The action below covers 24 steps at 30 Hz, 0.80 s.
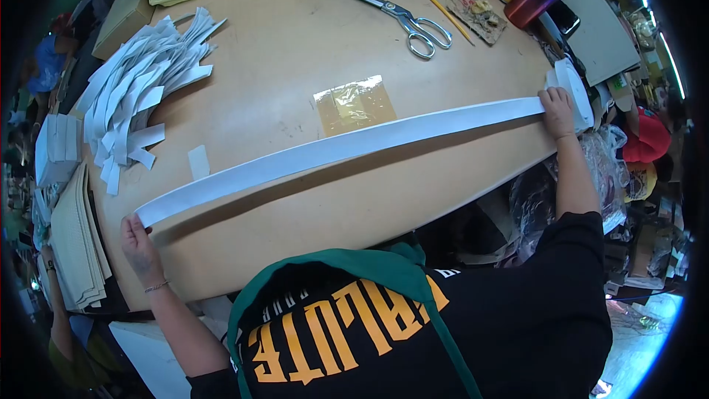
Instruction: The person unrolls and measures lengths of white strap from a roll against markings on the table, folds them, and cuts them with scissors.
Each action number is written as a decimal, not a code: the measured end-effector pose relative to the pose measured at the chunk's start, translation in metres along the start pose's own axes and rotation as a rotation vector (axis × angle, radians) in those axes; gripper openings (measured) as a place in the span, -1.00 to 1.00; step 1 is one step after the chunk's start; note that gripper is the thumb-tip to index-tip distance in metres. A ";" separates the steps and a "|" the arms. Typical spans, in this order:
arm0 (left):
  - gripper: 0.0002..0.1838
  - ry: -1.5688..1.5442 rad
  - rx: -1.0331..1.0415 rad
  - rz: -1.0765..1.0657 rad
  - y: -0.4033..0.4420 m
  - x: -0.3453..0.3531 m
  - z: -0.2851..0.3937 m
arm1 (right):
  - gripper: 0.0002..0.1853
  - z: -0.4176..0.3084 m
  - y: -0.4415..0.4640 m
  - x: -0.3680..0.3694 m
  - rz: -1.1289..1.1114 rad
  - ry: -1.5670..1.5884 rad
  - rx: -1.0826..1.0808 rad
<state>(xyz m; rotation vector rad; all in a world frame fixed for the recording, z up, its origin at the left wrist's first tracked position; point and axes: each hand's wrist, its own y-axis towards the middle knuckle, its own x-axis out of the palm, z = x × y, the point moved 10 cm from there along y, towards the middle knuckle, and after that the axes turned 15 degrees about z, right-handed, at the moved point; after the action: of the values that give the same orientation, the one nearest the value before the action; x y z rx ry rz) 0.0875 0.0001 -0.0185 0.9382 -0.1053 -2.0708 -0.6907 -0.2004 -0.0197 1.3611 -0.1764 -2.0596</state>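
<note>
Head view: white strip [340, 149] between hands [557, 112] over tan table [295, 52], cluttered room.

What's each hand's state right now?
Left hand: closed, gripping one end of the white strip.
Right hand: closed, gripping the same strip farther along.

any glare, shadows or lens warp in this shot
Head view: wide-angle warping, corners fall to black; head view: small bright glints on the clear tape patch, dark shadow on the table below the white strip; head view: overbright tube light at right, background softer than the table.
</note>
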 end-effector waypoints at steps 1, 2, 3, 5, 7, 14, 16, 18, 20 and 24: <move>-0.65 0.014 -0.011 0.022 0.000 -0.001 -0.003 | -0.78 0.001 -0.003 0.003 0.005 -0.009 -0.013; -0.64 0.026 -0.016 0.044 0.005 -0.002 -0.008 | -0.78 0.002 -0.005 0.006 0.012 -0.017 -0.022; -0.64 0.043 -0.022 0.069 0.010 -0.007 -0.015 | -0.77 0.000 -0.006 0.008 0.020 -0.022 -0.031; -0.66 0.101 -0.012 0.057 0.028 -0.026 -0.040 | -0.76 -0.002 -0.007 0.005 0.035 -0.033 -0.011; -0.67 0.115 -0.017 0.075 0.043 -0.042 -0.052 | -0.73 -0.003 -0.006 0.002 0.063 -0.018 0.014; -0.70 -0.097 -0.111 0.224 0.065 -0.087 -0.084 | -0.44 -0.021 0.027 0.002 0.075 -0.129 0.259; -0.71 -0.160 -0.102 0.273 0.077 -0.125 -0.109 | -0.44 -0.031 0.030 0.009 0.035 -0.109 0.265; -0.72 -0.134 -0.217 0.436 0.083 -0.169 -0.153 | -0.46 -0.039 0.027 0.012 -0.003 -0.077 0.280; -0.71 -0.056 -0.268 0.386 0.085 -0.191 -0.170 | -0.51 -0.041 0.027 0.011 -0.051 -0.050 0.321; -0.71 -0.048 -0.298 0.306 0.074 -0.185 -0.170 | -0.55 -0.031 0.022 0.023 -0.105 -0.048 0.321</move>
<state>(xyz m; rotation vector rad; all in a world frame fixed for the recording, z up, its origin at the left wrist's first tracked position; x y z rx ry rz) 0.3160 0.1285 -0.0042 0.6461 0.0334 -1.7662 -0.6595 -0.2238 -0.0418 1.5379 -0.4825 -2.2228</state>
